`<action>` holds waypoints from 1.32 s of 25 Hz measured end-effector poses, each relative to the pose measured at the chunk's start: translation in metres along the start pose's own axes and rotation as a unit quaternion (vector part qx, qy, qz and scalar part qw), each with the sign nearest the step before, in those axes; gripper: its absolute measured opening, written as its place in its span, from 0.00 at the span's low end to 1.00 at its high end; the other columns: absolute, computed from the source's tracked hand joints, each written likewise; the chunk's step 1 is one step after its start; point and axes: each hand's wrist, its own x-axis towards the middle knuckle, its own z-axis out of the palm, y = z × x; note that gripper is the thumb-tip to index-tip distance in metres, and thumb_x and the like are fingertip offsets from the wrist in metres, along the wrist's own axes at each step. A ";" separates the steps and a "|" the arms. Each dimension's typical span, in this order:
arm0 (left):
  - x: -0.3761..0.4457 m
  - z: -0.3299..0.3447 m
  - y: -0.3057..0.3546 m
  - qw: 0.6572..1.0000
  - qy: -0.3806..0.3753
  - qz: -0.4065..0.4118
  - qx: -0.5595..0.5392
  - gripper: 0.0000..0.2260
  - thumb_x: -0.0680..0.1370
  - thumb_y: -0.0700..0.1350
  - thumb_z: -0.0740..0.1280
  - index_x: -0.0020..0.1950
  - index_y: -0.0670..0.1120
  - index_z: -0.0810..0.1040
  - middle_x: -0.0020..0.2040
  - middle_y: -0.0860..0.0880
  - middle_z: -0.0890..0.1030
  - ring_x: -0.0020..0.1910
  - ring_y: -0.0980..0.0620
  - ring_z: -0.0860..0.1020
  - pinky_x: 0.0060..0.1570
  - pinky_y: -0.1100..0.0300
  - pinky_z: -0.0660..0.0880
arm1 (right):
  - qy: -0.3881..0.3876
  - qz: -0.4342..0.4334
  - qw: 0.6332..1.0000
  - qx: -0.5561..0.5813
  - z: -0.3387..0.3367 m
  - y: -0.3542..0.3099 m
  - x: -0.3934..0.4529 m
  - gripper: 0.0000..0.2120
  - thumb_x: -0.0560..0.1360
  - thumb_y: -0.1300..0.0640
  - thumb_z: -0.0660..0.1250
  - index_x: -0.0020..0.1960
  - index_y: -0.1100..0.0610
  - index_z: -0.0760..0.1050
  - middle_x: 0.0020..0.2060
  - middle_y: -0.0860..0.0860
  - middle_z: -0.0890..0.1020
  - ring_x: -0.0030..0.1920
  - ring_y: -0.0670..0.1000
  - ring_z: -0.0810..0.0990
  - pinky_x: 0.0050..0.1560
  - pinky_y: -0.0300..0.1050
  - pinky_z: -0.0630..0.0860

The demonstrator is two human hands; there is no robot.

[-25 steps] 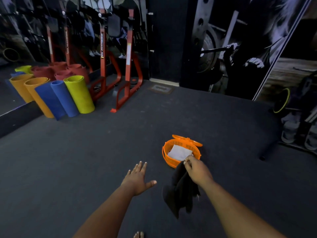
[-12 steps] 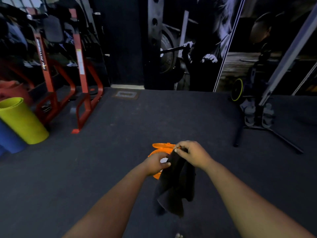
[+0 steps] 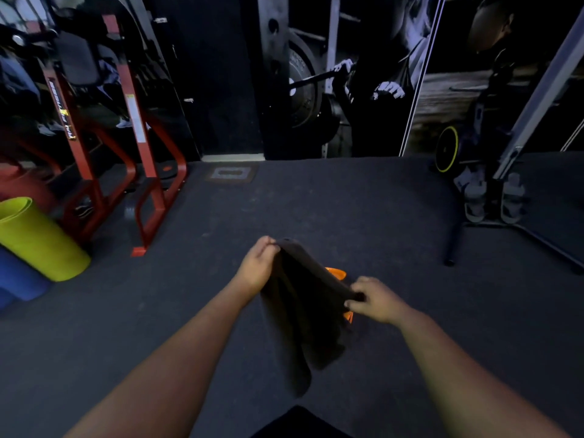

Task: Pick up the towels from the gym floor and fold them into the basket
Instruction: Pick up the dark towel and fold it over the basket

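Head view, looking down at gym floor (image 3: 363, 210), dark grey carpet-like surface. Both arms reach fwd into frame. Left hand (image 3: 257, 267) pinches one upper corner of a dark towel (image 3: 303, 314), fingers curled round the edge. Right hand (image 3: 376, 300) grips the other upper corner, lower and nearer the camera, fingers curled on the cloth. Towel is stretched between the two hands along its top edge, w/ the rest hanging down in loose folds, off the floor as far as the dim light lets me judge.

Orange basket (image 3: 336, 273) sits on the floor directly behind the towel; only a bit of rim shows above the top edge and another sliver under the right hand, so contents can't be seen.

Left side: yellow rolled mat (image 3: 38, 238) lying at a tilt, blue rolled mat (image 3: 19, 279) just beside it at the frame edge. Behind them a red steel rack (image 3: 139, 147) w/ feet on the floor. Back wall carries a big weightlifting mural (image 3: 347, 77). Right side: grey machine frame (image 3: 534, 105) w/ a yellow-rimmed wheel (image 3: 445, 150) near its base. Small floor plate (image 3: 230, 173) near the wall, well apart from the basket.
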 end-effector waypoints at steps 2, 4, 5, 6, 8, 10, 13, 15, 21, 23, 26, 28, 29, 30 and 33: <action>0.010 -0.009 -0.008 0.997 0.033 -0.010 0.068 0.07 0.82 0.45 0.64 0.43 0.50 0.74 0.40 0.51 0.76 0.43 0.52 0.74 0.45 0.56 0.69 | 0.100 0.047 0.984 0.141 -0.003 0.012 0.007 0.13 0.73 0.50 0.71 0.34 0.48 0.70 0.34 0.48 0.73 0.35 0.49 0.75 0.40 0.45 0.69; 0.015 -0.021 -0.028 0.979 0.043 -0.021 0.197 0.05 0.82 0.45 0.66 0.46 0.51 0.75 0.44 0.51 0.79 0.47 0.50 0.77 0.45 0.57 0.69 | 0.158 0.118 0.951 0.239 -0.010 0.010 0.018 0.15 0.77 0.60 0.72 0.36 0.52 0.70 0.32 0.48 0.72 0.31 0.43 0.72 0.38 0.46 0.68; 0.016 -0.026 -0.038 0.973 0.028 -0.034 0.227 0.03 0.82 0.47 0.68 0.50 0.50 0.76 0.48 0.50 0.81 0.51 0.49 0.79 0.48 0.57 0.70 | 0.184 0.123 0.944 0.246 -0.015 0.005 0.024 0.15 0.78 0.61 0.72 0.37 0.53 0.69 0.31 0.47 0.71 0.31 0.40 0.70 0.38 0.46 0.67; 0.018 -0.028 -0.045 0.973 -0.010 -0.049 0.226 0.06 0.81 0.49 0.70 0.54 0.49 0.78 0.53 0.49 0.82 0.55 0.49 0.80 0.53 0.58 0.73 | 0.197 0.117 0.942 0.246 -0.021 -0.002 0.031 0.14 0.78 0.60 0.71 0.38 0.54 0.69 0.31 0.47 0.71 0.32 0.40 0.70 0.39 0.47 0.67; 0.025 -0.020 -0.047 0.967 -0.151 -0.071 0.194 0.19 0.78 0.55 0.74 0.66 0.49 0.78 0.61 0.51 0.82 0.61 0.52 0.80 0.63 0.58 0.74 | 0.207 0.087 0.943 0.247 -0.035 -0.022 0.045 0.12 0.79 0.56 0.71 0.41 0.56 0.72 0.33 0.48 0.74 0.34 0.41 0.72 0.40 0.46 0.69; 0.035 -0.001 -0.034 0.938 -0.267 -0.056 0.215 0.21 0.77 0.54 0.75 0.67 0.50 0.78 0.60 0.52 0.83 0.58 0.55 0.81 0.60 0.60 0.76 | 0.208 0.038 0.937 0.279 -0.046 -0.044 0.062 0.11 0.78 0.54 0.72 0.42 0.57 0.74 0.35 0.49 0.76 0.37 0.44 0.74 0.41 0.45 0.71; 0.051 0.016 -0.018 0.936 -0.292 -0.023 0.196 0.04 0.78 0.45 0.73 0.50 0.45 0.83 0.45 0.49 0.84 0.43 0.57 0.81 0.47 0.59 0.76 | 0.170 -0.013 0.941 0.294 -0.060 -0.071 0.082 0.13 0.74 0.46 0.74 0.42 0.54 0.76 0.36 0.52 0.80 0.40 0.46 0.78 0.44 0.47 0.74; 0.060 0.011 -0.014 0.959 -0.258 -0.021 0.118 0.03 0.80 0.40 0.69 0.47 0.43 0.82 0.40 0.47 0.79 0.37 0.60 0.76 0.42 0.60 0.72 | 0.105 0.007 0.977 0.186 -0.069 -0.064 0.083 0.16 0.70 0.41 0.77 0.42 0.53 0.78 0.38 0.49 0.82 0.40 0.45 0.79 0.43 0.48 0.74; 0.081 -0.040 -0.016 0.993 -0.021 -0.064 -0.100 0.11 0.81 0.42 0.59 0.43 0.47 0.79 0.39 0.50 0.79 0.41 0.53 0.76 0.43 0.55 0.70 | 0.009 0.148 0.989 0.025 -0.063 -0.032 0.048 0.09 0.74 0.52 0.76 0.44 0.56 0.80 0.36 0.48 0.80 0.39 0.47 0.78 0.41 0.47 0.73; 0.078 -0.046 -0.020 0.993 -0.043 -0.070 -0.079 0.11 0.83 0.40 0.60 0.46 0.46 0.81 0.42 0.49 0.82 0.45 0.52 0.78 0.44 0.58 0.74 | 0.135 0.152 0.939 0.276 -0.050 -0.049 0.044 0.05 0.78 0.61 0.71 0.44 0.60 0.78 0.35 0.50 0.77 0.38 0.47 0.74 0.39 0.42 0.69; 0.068 -0.041 -0.021 0.974 -0.222 -0.039 -0.038 0.09 0.83 0.49 0.68 0.52 0.44 0.84 0.49 0.48 0.86 0.49 0.54 0.82 0.50 0.65 0.77 | 0.236 0.147 0.870 0.408 -0.044 -0.082 0.060 0.07 0.79 0.67 0.66 0.46 0.57 0.78 0.37 0.51 0.79 0.40 0.48 0.76 0.41 0.43 0.72; 0.066 -0.035 -0.020 0.954 -0.299 -0.008 -0.006 0.08 0.78 0.49 0.74 0.53 0.46 0.84 0.49 0.49 0.86 0.48 0.57 0.82 0.51 0.65 0.77 | 0.255 0.154 0.862 0.411 -0.048 -0.100 0.075 0.08 0.79 0.67 0.66 0.46 0.56 0.78 0.37 0.51 0.80 0.39 0.49 0.79 0.40 0.44 0.76; 0.068 -0.034 -0.019 0.948 -0.317 0.001 0.009 0.08 0.76 0.46 0.77 0.53 0.47 0.84 0.48 0.51 0.86 0.48 0.60 0.82 0.51 0.65 0.77 | 0.265 0.160 0.855 0.416 -0.053 -0.109 0.079 0.07 0.78 0.66 0.67 0.46 0.55 0.79 0.36 0.51 0.82 0.39 0.50 0.80 0.39 0.45 0.77; 0.069 -0.035 -0.019 0.941 -0.337 0.010 0.025 0.10 0.74 0.45 0.79 0.53 0.48 0.84 0.48 0.53 0.86 0.47 0.61 0.82 0.51 0.66 0.76 | 0.274 0.165 0.851 0.418 -0.058 -0.115 0.081 0.07 0.77 0.66 0.68 0.46 0.55 0.79 0.36 0.51 0.83 0.38 0.50 0.82 0.38 0.46 0.78; 0.071 -0.039 -0.015 0.920 -0.384 0.021 0.073 0.25 0.68 0.55 0.81 0.62 0.51 0.81 0.53 0.53 0.85 0.52 0.58 0.82 0.53 0.65 0.76 | 0.289 0.146 0.861 0.392 -0.072 -0.128 0.089 0.06 0.75 0.67 0.69 0.46 0.57 0.81 0.37 0.51 0.85 0.39 0.49 0.83 0.40 0.45 0.80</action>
